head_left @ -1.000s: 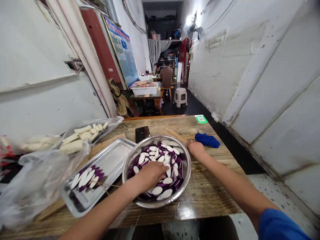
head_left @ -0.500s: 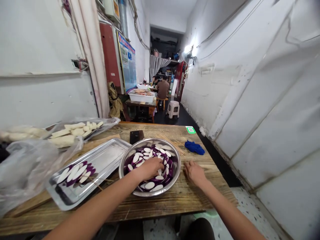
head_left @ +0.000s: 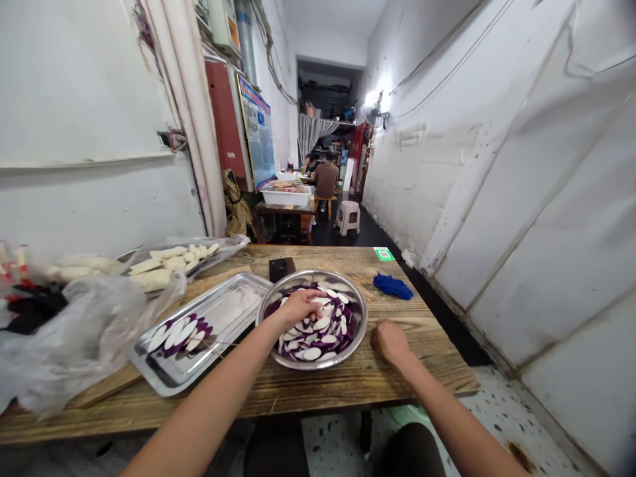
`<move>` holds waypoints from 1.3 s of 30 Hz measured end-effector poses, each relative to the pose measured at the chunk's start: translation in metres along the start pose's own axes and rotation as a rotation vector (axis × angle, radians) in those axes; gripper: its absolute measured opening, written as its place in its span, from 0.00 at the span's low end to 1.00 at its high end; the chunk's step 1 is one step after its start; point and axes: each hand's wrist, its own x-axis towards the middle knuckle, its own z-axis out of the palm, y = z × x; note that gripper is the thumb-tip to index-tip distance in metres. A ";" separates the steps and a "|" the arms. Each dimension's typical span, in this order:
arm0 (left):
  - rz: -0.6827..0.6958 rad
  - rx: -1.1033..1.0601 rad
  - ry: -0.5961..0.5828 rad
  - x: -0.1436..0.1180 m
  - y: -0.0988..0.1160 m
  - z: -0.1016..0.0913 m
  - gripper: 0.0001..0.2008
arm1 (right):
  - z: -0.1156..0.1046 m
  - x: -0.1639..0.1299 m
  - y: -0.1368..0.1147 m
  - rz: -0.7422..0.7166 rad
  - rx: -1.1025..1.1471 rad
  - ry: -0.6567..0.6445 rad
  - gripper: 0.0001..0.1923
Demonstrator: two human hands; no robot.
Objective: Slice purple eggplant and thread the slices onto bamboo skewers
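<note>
Wooden desk [head_left: 348,387] runs left to right: tray [head_left: 233,311] of sliced eggplant, then bowl [head_left: 358,311]. Left hand [head_left: 298,306] dips into it, fingers curled on the eggplant slices [head_left: 318,334] directly beneath. Right hand [head_left: 390,341], loosely closed, rests just right of the bowl.

Two bare forearms enter from the bottom edge of the frame, with no sleeve, watch, ring or glove visible on either. The left hand [head_left: 298,306], near the centre, and the right hand [head_left: 390,341], right of centre, are uncovered. At the bottom centre, dark clothing shows over the person's legs.
</note>
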 end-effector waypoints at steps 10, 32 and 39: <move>-0.289 -0.643 0.120 0.008 0.009 -0.010 0.08 | -0.014 -0.089 0.015 0.047 0.261 0.256 0.20; -0.310 -0.788 0.111 0.003 0.006 -0.008 0.05 | -0.039 -0.100 -0.074 -0.304 0.332 0.146 0.21; -0.310 -0.783 0.118 -0.001 0.011 -0.005 0.03 | -0.037 -0.099 -0.074 -0.306 0.363 0.147 0.21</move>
